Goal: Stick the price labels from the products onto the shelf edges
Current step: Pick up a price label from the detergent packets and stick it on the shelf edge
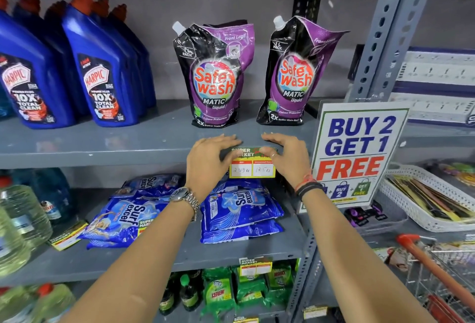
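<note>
Pressing rectangular paper label [252, 162] flat

promo sign [357, 153]; white basket [421, 209]; red-handled trolley [431, 268]; water bottles [18, 222]

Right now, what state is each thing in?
Price label: on the shelf edge, pressed by both hands.
Left hand: flat on the label's left end.
Right hand: flat on its right end.
Safewash pouches: upright, capped.
Surf Excel packs: lying flat, stacked.
</note>
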`<state>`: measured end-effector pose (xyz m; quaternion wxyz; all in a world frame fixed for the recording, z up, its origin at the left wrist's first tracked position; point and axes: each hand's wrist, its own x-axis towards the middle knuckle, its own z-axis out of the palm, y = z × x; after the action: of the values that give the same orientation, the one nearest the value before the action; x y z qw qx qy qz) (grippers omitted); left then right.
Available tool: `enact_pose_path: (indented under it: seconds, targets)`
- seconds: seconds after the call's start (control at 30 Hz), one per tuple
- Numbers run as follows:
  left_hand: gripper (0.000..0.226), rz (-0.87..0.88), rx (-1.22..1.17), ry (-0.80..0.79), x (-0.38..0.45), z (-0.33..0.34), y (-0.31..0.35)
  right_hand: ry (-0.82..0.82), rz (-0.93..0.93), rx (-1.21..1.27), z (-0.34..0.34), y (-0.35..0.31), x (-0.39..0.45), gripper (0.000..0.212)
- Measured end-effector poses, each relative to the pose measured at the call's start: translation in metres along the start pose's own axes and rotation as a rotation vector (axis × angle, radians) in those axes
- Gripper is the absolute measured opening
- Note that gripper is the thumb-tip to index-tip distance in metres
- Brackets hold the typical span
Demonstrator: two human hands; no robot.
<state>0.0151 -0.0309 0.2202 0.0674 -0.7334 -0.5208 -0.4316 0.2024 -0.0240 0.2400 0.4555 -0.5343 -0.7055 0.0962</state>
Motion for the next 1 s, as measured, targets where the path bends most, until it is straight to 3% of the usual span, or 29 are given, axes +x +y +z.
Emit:
enact_pose_path:
  seconds: [0.43,0.5,0.6,0.67,0.73,0.8,1.0]
  targets:
    - [0.03,-0.073,-0.02,0.001,-0.01,-0.008,0.005,-0.047,-0.089,0.039,-0.006,0.008,-0.006,0.04]
    - [0.035,-0.056,0.006,0.064,-0.025,-0.011,0.003,0.019,-0.139,0.038,-0.002,0.014,-0.019,0.053]
    - [0.038,-0.121,0.045,0.206,-0.074,-0.021,-0.022,0.249,-0.174,0.041,0.025,0.031,-0.055,0.068]
    - [0.038,-0.226,0.059,0.263,-0.115,-0.026,-0.054,0.385,-0.207,0.056,0.053,0.038,-0.084,0.057]
    - [0.035,-0.359,0.048,0.245,-0.151,-0.034,-0.088,0.415,-0.183,0.113,0.086,0.037,-0.11,0.04]
    - [0.035,-0.472,0.043,0.18,-0.175,-0.047,-0.12,0.342,-0.106,0.176,0.122,0.026,-0.127,0.028]
    - [0.033,-0.775,-0.087,0.02,-0.198,-0.074,-0.206,-0.137,0.178,0.254,0.241,0.0,-0.132,0.029]
